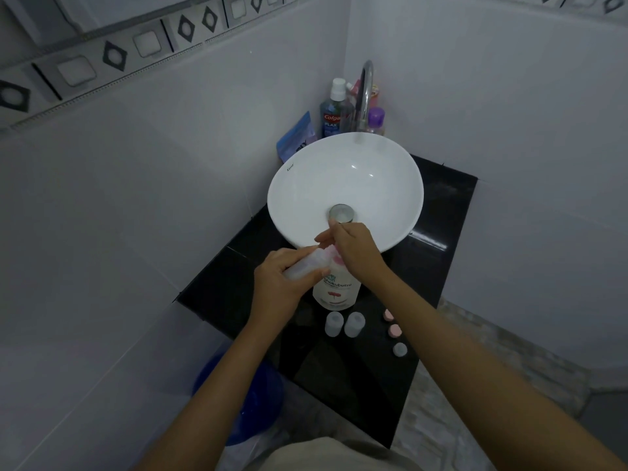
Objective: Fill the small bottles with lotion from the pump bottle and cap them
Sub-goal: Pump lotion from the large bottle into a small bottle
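A white pump bottle (336,292) with a pink flower label stands on the black counter (431,266) in front of the basin. My left hand (277,283) grips a small clear bottle (307,265), tilted with its mouth toward the pump nozzle. My right hand (353,248) rests on top of the pump head, fingers extended, and hides it. Two more small clear bottles (333,322) (354,323) stand upright just before the pump bottle. Two pink caps (388,315) (395,330) and a pale cap (400,349) lie to their right.
A white round basin (292,185) with a chrome drain and tall tap (365,96) fills the counter's back. Behind it stand a mouthwash bottle (334,112), a purple-capped bottle (376,120) and a blue pouch (295,137). A blue bucket (251,396) sits on the floor left.
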Tool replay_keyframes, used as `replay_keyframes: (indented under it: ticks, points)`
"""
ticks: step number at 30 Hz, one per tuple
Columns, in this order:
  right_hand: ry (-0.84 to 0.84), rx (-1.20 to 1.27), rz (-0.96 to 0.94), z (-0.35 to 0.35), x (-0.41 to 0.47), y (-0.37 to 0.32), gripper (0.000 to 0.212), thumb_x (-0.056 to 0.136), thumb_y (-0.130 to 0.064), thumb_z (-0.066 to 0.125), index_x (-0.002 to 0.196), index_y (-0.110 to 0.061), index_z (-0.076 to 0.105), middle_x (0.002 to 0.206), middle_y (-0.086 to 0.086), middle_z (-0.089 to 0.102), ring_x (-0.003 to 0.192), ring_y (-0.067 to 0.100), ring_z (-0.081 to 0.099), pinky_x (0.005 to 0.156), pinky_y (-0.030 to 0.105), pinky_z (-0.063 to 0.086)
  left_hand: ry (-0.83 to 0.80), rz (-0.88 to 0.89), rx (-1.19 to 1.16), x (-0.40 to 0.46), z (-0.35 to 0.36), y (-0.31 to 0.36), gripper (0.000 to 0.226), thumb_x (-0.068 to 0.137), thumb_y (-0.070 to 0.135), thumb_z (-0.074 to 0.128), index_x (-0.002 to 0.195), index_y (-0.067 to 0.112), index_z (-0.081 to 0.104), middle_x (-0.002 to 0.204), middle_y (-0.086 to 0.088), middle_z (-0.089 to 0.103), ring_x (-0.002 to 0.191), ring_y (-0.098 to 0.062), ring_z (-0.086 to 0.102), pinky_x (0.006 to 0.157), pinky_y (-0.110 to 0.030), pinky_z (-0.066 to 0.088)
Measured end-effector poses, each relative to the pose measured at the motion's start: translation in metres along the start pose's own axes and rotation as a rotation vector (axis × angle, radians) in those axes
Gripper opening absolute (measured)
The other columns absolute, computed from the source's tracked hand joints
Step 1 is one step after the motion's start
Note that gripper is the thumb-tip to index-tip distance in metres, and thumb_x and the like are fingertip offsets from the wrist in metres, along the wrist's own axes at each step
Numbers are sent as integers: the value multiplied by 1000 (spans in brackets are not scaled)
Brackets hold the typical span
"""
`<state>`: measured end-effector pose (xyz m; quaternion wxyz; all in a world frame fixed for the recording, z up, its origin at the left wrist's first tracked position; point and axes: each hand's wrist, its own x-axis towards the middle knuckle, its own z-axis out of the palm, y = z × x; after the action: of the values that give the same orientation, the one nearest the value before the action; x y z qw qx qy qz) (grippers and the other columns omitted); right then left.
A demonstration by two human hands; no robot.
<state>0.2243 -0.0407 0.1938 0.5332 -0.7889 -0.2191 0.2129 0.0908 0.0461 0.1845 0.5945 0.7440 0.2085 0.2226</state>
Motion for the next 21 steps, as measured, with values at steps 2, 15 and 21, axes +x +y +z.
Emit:
replay_keyframes:
  ticks: [2, 15, 21]
  points:
    - [-14, 1, -26, -4, 1, -6, 44, 99, -28, 39, 90, -2, 74, 82, 7, 70, 78, 13, 64, 76, 22, 49, -4, 27, 9, 2, -2, 3, 43, 70, 24, 80, 110, 16, 70, 100, -4, 69, 100, -19, 63, 83, -28, 54]
    - [6, 15, 5, 1, 0, 0, 44, 100, -26, 38, 87, -4, 74, 79, 3, 70, 83, 21, 64, 73, 28, 49, -22, 20, 47, 3, -2, 1, 43, 71, 21, 80, 113, 16, 69, 102, -4, 69, 98, -10, 63, 78, -13, 51]
    - [10, 69, -39, -6, 0, -12, 43, 100, -23, 39, 88, -1, 74, 79, 5, 69, 80, 14, 63, 82, 24, 48, -2, 64, 32, 8, -5, 9, 45, 70, 24, 81, 113, 15, 70, 104, -3, 69, 98, -10, 64, 80, -13, 51]
